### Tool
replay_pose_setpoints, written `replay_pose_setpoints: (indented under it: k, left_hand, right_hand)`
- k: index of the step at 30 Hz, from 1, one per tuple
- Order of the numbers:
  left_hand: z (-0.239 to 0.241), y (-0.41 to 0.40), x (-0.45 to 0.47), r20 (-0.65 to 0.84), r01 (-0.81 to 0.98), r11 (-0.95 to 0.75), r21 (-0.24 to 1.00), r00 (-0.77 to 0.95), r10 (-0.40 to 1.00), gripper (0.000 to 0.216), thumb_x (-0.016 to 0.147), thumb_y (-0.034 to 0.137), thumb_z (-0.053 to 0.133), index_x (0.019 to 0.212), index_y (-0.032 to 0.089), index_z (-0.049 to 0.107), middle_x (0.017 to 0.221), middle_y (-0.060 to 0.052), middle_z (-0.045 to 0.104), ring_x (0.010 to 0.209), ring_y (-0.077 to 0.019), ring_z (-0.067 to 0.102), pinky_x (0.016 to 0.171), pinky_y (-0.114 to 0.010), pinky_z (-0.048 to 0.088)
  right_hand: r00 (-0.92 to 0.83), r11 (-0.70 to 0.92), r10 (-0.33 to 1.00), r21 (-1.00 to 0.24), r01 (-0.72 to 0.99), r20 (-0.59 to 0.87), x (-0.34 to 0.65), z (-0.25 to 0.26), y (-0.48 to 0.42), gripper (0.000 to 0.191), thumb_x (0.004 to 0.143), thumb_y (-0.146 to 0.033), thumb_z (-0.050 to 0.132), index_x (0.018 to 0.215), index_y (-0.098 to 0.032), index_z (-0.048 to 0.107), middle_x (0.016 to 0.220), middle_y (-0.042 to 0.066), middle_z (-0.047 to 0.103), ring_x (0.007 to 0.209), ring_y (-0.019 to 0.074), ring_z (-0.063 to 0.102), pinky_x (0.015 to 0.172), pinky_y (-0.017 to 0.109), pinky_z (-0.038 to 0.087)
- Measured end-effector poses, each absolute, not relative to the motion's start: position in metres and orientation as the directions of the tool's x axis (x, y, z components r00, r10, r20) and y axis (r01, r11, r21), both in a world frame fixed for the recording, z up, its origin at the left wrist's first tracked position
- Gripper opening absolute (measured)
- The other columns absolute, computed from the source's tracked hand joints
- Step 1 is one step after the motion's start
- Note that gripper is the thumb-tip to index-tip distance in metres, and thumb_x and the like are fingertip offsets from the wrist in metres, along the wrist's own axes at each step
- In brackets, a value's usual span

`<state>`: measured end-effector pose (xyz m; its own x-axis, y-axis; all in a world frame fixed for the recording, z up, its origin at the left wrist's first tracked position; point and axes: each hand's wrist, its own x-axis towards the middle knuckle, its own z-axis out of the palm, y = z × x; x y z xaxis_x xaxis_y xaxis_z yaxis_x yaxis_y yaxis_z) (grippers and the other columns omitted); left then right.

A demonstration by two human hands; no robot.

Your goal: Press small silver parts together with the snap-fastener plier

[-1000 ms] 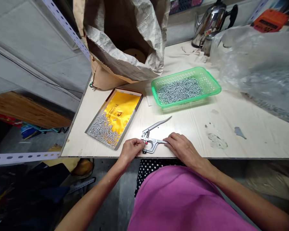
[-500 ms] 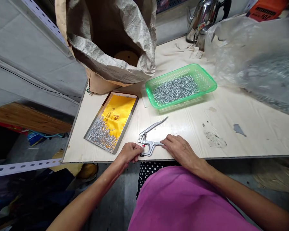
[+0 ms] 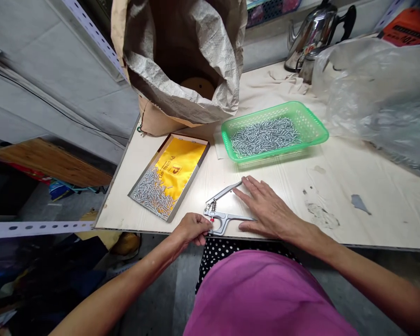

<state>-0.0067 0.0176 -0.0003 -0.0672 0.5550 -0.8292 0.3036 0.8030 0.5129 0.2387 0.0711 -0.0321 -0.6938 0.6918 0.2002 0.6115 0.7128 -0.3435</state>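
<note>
Left hand [image 3: 192, 228] touches pliers [image 3: 220, 217] at the table [image 3: 339, 172] edge; right hand [image 3: 268, 209] flat.

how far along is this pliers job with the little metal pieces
Likely done: a small pile of pieces lies in the yellow-lined tray. In hand: the left hand curls at the head of the press pliers, the right hand lies open across the handles. Likely left: the green basket holds many more pieces.

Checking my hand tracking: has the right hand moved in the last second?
Yes. The right hand slid away from the table's near edge, toward the green basket.
</note>
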Motion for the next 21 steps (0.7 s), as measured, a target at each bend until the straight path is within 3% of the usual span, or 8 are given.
replay_pose_setpoints:
  k: [2, 5, 13, 21]
  left_hand:
    - [0.001, 0.016, -0.005, -0.826, 0.297, 0.806, 0.513, -0.087, 0.557, 0.020, 0.071, 0.027, 0.073, 0.067, 0.014, 0.058, 0.046, 0.007, 0.052, 0.031, -0.0062, 0.049, 0.033, -0.015, 0.032]
    - [0.003, 0.015, -0.003, -0.824, 0.296, 0.810, 0.506, -0.112, 0.556, 0.017, 0.075, 0.023, 0.069, 0.066, 0.015, 0.058, 0.045, 0.007, 0.052, 0.030, -0.0064, 0.049, 0.032, -0.015, 0.031]
    - [0.003, 0.015, -0.002, -0.821, 0.318, 0.806, 0.499, -0.123, 0.557, 0.022, 0.073, 0.024, 0.071, 0.059, 0.015, 0.056, 0.040, 0.005, 0.051, 0.032, -0.0078, 0.050, 0.035, -0.016, 0.032]
    - [-0.005, 0.011, -0.005, -0.817, 0.323, 0.799, 0.507, -0.115, 0.565, 0.026, 0.072, 0.029, 0.071, 0.059, 0.015, 0.054, 0.041, 0.005, 0.051, 0.032, -0.0072, 0.049, 0.036, -0.016, 0.030]
  right_hand:
    - [-0.730, 0.741, 0.659, -0.323, 0.589, 0.181, 0.239, -0.036, 0.081, 0.096, 0.069, -0.059, 0.075, 0.146, -0.017, 0.035, 0.152, 0.021, 0.030, 0.143, 0.0407, 0.018, 0.109, 0.061, 0.026]
    - [-0.768, 0.764, 0.627, -0.301, 0.571, 0.133, 0.238, -0.042, 0.092, 0.101, 0.063, -0.062, 0.078, 0.144, -0.017, 0.038, 0.149, 0.022, 0.036, 0.140, 0.0420, 0.024, 0.111, 0.062, 0.022]
    - [-0.782, 0.770, 0.617, -0.266, 0.580, 0.083, 0.228, -0.039, 0.107, 0.106, 0.053, -0.066, 0.078, 0.137, -0.010, 0.045, 0.127, 0.023, 0.054, 0.116, 0.0425, 0.049, 0.101, 0.065, 0.031]
    - [-0.779, 0.775, 0.623, -0.189, 0.603, 0.073, 0.225, -0.027, 0.098, 0.076, 0.058, -0.053, 0.082, 0.117, -0.013, 0.058, 0.107, 0.015, 0.060, 0.098, 0.0329, 0.053, 0.090, 0.048, 0.042]
